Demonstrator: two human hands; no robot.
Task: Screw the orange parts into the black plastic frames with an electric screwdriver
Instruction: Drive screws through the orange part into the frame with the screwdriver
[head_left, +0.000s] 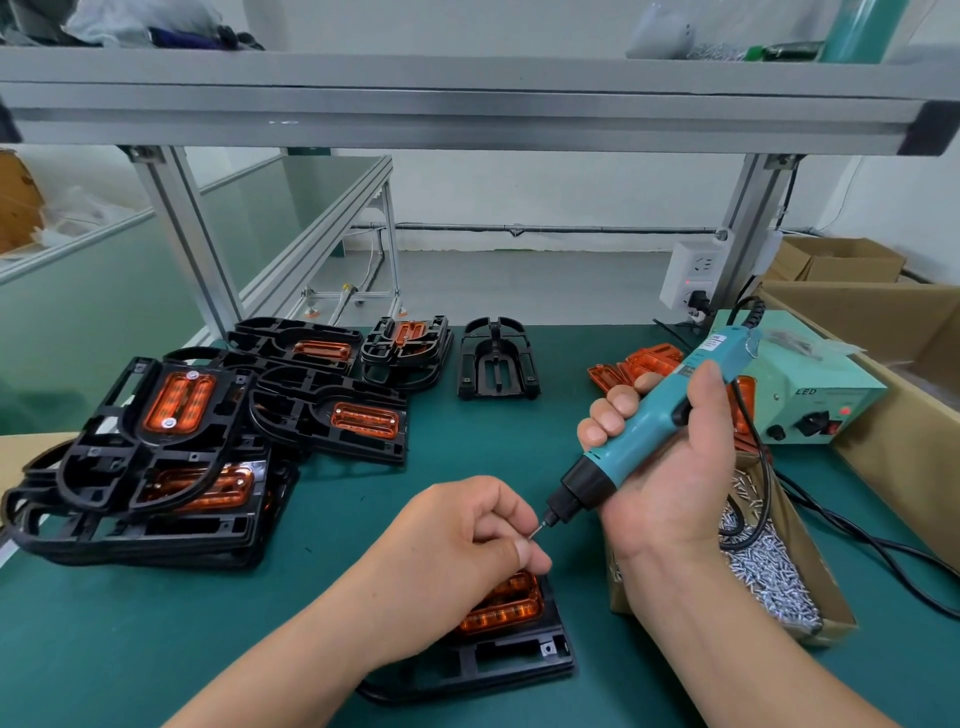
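Near the worktop's (467, 441) left edge: pile of black frames (156, 457), matte ribbed plastic w/ glossy orange inserts already in. Front edge, centre: the left hand (467, 540) pinches a thin metal screw (535, 532) at the bit of the electric screwdriver (665, 410). Below it lies a frame (519, 660) w/ its orange part (511, 605). The right hand (670, 467) grips the tilted teal tool. Step, I judge: loading the screw. Next: tip down to the hole, tool upright. Right edge: cardboard box (810, 566) of shiny screws.
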